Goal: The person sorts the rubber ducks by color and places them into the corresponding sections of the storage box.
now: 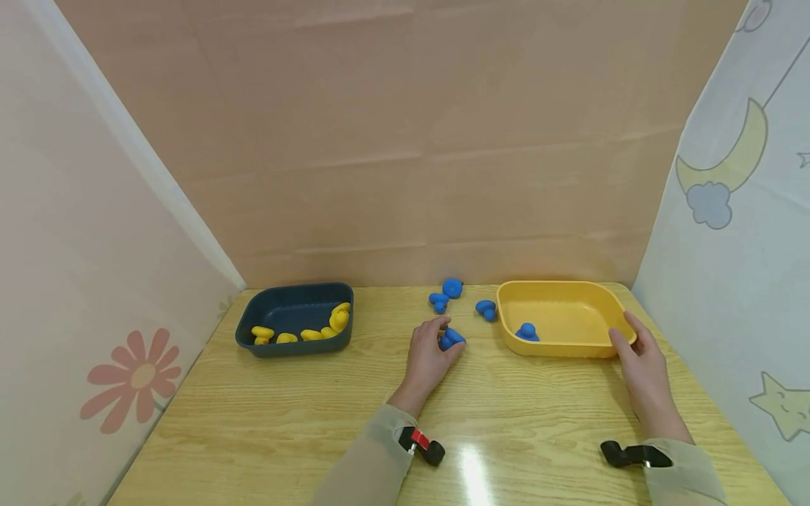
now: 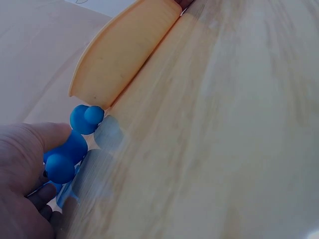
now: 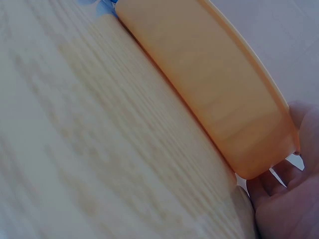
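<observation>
Fingers (image 1: 433,326) of the left hand (image 1: 422,362) were curled in close, with the thumb on the other side, and they held a little blue toy (image 1: 452,339). The gap between finger and thumb was just as wide as the toy. I could not tell if that toy touched the table (image 1: 285,422). Just past the left hand, farther back, sat two more blue toys (image 1: 452,288), close together. Another blue toy (image 1: 486,308) was past the left hand and to its right, just beside the yellow tray (image 1: 563,309). The right hand (image 1: 648,383) had hold of that tray by its near right corner. Its thumb was over the rim, its fingers were round the outside, and the gap between them was small, with the tray's edge in it. One blue toy (image 1: 527,332) was inside the tray, to the left of the right hand. Well to the left of the left hand was a dark blue tray (image 1: 291,306) with some yellow toys (image 1: 339,320) in it.
</observation>
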`<state>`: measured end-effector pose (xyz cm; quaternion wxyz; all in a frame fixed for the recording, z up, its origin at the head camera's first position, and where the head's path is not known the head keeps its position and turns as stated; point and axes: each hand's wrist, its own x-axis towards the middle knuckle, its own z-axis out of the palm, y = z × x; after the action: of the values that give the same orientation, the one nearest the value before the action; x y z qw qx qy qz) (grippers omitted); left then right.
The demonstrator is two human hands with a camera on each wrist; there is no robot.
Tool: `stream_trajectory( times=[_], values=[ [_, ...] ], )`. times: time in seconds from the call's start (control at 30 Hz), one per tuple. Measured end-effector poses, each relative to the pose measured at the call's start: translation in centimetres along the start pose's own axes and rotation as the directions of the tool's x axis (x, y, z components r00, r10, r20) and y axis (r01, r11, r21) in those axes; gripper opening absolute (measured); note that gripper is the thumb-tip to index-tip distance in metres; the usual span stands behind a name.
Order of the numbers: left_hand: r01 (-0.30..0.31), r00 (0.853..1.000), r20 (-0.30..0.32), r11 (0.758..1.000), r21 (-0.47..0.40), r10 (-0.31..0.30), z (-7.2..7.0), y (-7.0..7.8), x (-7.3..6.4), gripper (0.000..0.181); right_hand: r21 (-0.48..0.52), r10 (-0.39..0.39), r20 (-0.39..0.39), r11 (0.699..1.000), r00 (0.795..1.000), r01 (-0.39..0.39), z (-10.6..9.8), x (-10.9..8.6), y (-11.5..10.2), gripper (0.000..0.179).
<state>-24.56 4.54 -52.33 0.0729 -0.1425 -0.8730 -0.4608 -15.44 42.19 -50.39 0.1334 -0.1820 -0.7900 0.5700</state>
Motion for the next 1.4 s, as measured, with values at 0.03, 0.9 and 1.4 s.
stream_trajectory(
  times=[0.03,0.9,1.4],
  values=[
    [0.002,1.0,0.0,1.0,0.001,-0.002,0.01,-0.01,-0.01,0.054,0.005,0.001,0.002,1.0,1.0,-0.001,0.0,0.0,-0.01,0.076],
    [0.02,1.0,-0.001,1.0,0.013,-0.02,0.1,0.16,-0.45,0.049,-0.009,0.009,0.002,1.0,1.0,-0.009,-0.04,-0.18,0.14,0.076],
    [0.015,1.0,-0.004,1.0,-0.012,-0.015,-0.09,0.23,-0.26,0.051,-0.008,0.012,0.007,1.0,1.0,-0.012,-0.01,-0.06,-0.1,0.076]
  ],
)
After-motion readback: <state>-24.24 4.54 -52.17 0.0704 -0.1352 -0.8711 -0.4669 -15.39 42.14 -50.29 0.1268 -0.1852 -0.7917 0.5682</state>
